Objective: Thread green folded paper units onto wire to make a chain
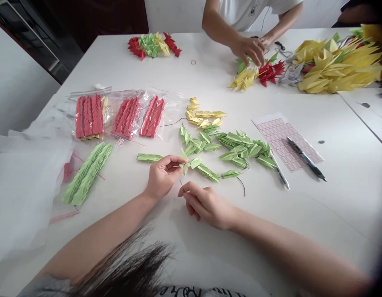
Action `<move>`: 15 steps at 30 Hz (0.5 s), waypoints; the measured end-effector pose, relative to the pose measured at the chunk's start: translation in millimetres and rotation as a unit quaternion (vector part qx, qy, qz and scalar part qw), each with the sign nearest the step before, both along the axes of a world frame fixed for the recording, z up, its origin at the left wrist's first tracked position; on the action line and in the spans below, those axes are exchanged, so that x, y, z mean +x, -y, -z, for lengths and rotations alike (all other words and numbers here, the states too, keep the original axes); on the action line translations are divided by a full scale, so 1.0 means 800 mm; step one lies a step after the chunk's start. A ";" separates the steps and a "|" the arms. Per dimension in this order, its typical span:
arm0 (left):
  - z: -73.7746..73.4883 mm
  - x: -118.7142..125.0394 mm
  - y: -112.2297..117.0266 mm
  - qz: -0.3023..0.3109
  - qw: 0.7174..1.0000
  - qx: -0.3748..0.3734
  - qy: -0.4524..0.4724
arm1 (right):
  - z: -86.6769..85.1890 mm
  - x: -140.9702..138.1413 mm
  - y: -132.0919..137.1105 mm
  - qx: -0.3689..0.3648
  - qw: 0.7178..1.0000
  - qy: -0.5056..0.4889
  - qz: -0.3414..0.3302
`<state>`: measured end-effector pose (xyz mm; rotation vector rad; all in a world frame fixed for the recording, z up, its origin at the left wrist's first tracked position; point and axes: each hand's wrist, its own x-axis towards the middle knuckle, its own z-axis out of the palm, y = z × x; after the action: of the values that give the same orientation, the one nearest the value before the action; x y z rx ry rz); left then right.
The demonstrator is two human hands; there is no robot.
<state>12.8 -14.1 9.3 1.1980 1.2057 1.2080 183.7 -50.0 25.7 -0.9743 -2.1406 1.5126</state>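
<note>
Between the fingertips of my left hand [164,175] is a green folded-paper piece [185,163], its pointed petals spread outward. My right hand [206,203], a little lower and to the right, pinches a thin dark thread [181,182] that rises toward the green piece. Just behind the hands lie a string of green folded-paper pieces [206,170] and a short green bundle [147,157]. A larger green chain [245,148] is heaped to the right. Farther back is a chain of yellow folded-paper pieces [206,117].
Clear bags with red folded-paper strips [89,116] and a green bundle [88,173] lie left. On the right are a label sheet [279,119], a black pen [307,159] and a white pen [280,171]. Across the table, a co-worker's hands [251,50] handle paper pieces near a yellow pile [339,66].
</note>
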 end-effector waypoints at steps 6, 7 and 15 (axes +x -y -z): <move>0.000 -0.001 -0.001 0.007 0.999 -0.029 0.026 | 0.006 -0.004 -0.012 -0.192 0.968 -0.120 0.111; 0.000 -0.001 -0.001 0.012 0.999 -0.032 0.025 | 0.007 -0.004 -0.014 -0.213 0.960 -0.133 0.120; 0.001 -0.003 0.000 0.010 1.000 -0.006 -0.004 | 0.009 -0.001 -0.018 -0.281 0.940 -0.147 0.129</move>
<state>10.2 -13.9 8.7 1.2039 1.2022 1.1823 182.5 -35.4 18.1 -1.0638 -1.3355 2.0216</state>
